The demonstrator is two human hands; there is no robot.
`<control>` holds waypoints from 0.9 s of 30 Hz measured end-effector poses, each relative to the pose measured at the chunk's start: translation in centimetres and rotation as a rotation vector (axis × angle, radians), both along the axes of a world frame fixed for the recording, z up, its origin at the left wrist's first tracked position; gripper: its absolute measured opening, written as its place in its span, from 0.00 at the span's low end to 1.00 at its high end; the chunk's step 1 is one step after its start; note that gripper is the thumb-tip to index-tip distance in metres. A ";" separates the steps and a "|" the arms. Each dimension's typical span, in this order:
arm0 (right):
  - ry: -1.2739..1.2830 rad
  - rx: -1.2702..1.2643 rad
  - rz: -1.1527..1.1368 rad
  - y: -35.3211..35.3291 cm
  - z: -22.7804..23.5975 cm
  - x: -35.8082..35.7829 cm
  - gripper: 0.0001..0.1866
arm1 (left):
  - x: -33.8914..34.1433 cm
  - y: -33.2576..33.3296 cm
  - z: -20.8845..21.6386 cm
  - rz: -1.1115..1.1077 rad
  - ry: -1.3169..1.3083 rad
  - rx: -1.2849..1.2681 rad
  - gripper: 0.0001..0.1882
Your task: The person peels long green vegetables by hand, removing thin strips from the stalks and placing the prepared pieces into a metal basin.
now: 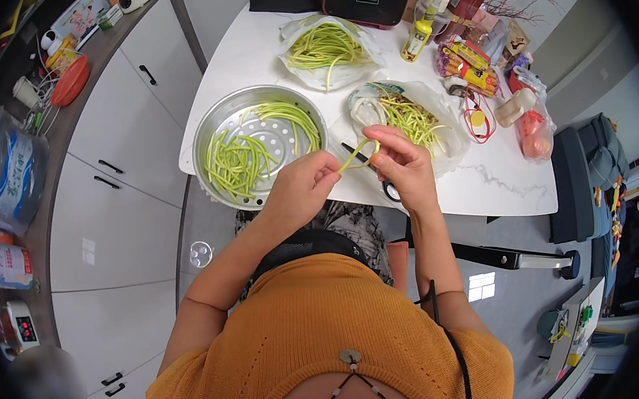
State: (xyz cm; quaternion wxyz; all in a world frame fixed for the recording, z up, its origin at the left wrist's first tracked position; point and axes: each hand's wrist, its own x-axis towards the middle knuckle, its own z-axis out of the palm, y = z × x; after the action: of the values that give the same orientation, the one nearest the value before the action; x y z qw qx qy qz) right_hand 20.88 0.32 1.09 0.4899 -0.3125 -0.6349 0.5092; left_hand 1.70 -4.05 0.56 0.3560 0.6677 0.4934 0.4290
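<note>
Orange top (316,342), hands (300,191) (409,174) with green stem (348,162), bare table edge (511,198) rightward

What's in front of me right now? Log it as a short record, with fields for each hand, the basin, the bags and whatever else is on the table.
Left hand: pinches one end of a bent green stem, hand
Right hand: pinches the stem's other end, hand
Basin: round perforated metal basin, holding two groups of green pieces
Far bag: plastic bag holding long green stems
Near bag: another plastic bag with more stems
Also on table: scissors, partly hidden; yellow bottle
</note>
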 end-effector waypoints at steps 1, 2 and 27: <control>0.007 -0.013 -0.009 0.0 -0.1 0.0 0.14 | 0.1 0.0 -0.3 0.000 -0.028 0.002 0.05; 0.015 -0.036 -0.017 0.0 -0.2 0.0 0.13 | 0.2 0.1 -0.4 -0.001 -0.057 0.004 0.05; -0.363 0.274 -0.344 -0.5 -1.0 -1.2 0.05 | 0.3 1.6 -3.0 -0.092 -0.716 -0.387 0.07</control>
State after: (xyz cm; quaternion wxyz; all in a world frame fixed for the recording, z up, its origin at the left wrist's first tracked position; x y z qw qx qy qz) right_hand 19.66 -0.21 0.10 0.4852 -0.4326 -0.7127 0.2637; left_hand 2.02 -2.44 -2.43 0.6431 0.4181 0.3796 0.5172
